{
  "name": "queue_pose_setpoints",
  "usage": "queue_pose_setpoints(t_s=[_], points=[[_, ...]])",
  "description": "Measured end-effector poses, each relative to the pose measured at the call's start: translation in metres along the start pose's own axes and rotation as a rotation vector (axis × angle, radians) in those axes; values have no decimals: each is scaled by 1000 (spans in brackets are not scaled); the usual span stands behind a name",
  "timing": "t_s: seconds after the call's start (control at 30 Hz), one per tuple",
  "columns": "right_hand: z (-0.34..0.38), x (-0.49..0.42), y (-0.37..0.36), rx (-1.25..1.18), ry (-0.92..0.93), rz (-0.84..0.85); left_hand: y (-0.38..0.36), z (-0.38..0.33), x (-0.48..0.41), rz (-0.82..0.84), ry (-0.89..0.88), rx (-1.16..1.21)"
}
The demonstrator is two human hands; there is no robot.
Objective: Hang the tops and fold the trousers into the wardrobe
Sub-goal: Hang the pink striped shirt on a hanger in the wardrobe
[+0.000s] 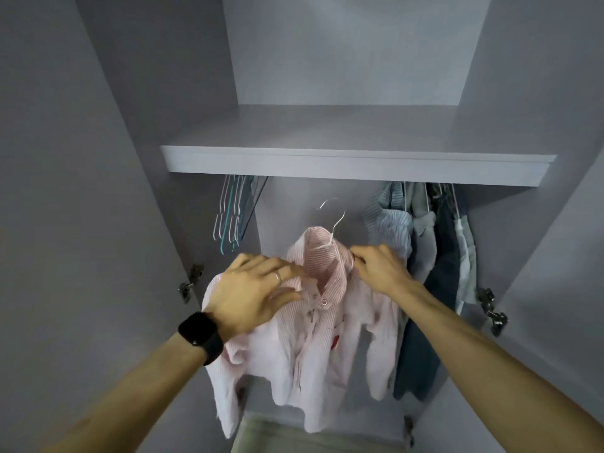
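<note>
Left hand (251, 295) fingers spread flat on shirt (313, 348); right hand (382, 269) fingers pinching its shoulder; hanger (336, 223) hidden below hook

Left hand (255, 289) flat — right hand (380, 269) pinching.

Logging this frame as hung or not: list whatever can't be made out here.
- Rail: head view, hidden behind the shelf front; whether the hanger hook reaches it cannot be told.
- Right hand grip: head view, fingertips tucked behind the collar of the pink shirt.
- Greenish fabric: cut off by the bottom edge, partly behind the shirt.
- Hung garments at right: overlapping, count unclear.
</note>
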State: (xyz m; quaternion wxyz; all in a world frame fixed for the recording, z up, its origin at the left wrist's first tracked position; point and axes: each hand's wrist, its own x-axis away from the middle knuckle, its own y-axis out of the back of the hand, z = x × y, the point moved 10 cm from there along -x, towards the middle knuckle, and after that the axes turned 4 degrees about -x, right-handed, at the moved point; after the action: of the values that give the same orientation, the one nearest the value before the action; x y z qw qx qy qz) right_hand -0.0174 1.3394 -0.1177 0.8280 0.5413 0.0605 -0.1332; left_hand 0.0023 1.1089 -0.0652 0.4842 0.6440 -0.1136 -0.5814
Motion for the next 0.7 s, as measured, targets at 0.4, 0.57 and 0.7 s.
queue_pose_setpoints(t_s=[0.4,0.57,0.7], points=[[44,2,-3,-148,111,-75,-60,38,-48,413,367,71],[19,9,7,-178,98,-34,-52,51,-54,409,343,-61],[-1,9,12,-121,75,-6,-52,57,-52,475,397,18]])
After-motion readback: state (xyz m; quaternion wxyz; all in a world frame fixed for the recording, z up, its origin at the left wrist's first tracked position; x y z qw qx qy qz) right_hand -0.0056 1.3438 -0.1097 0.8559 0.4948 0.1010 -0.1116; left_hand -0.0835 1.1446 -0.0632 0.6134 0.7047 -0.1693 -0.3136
